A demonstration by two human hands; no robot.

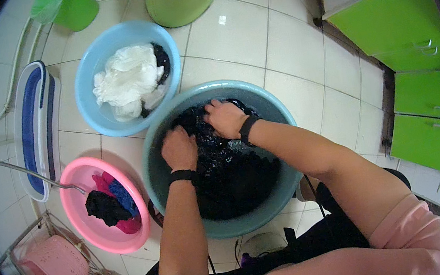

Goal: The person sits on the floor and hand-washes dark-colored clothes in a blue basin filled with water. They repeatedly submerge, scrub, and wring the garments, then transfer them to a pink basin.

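A large blue-green plastic basin (256,216) stands before me, holding dark clothes (231,190) in water. My left hand (179,148) is in its left part on the dark fabric, with its fingertips hidden. To its right, my right hand (225,118) touches the wet cloth near the far side, fingers bent; whether it grips any is unclear. Both wrists wear black bands. A light-blue basin (87,109) beyond, at the upper left, contains white cloth (127,74) and some dark cloth. The pink basin (75,217) on the left holds black (105,207), blue and pink-red cloths.
A thin metal hose (17,168) reaches over the pink basin. Against the left wall stands a folded blue-and-white tub (36,134), near a pink perforated basket (58,265). Green bins (182,3) stand at the far side; green cabinets (421,96) are on the right. The floor is tiled.
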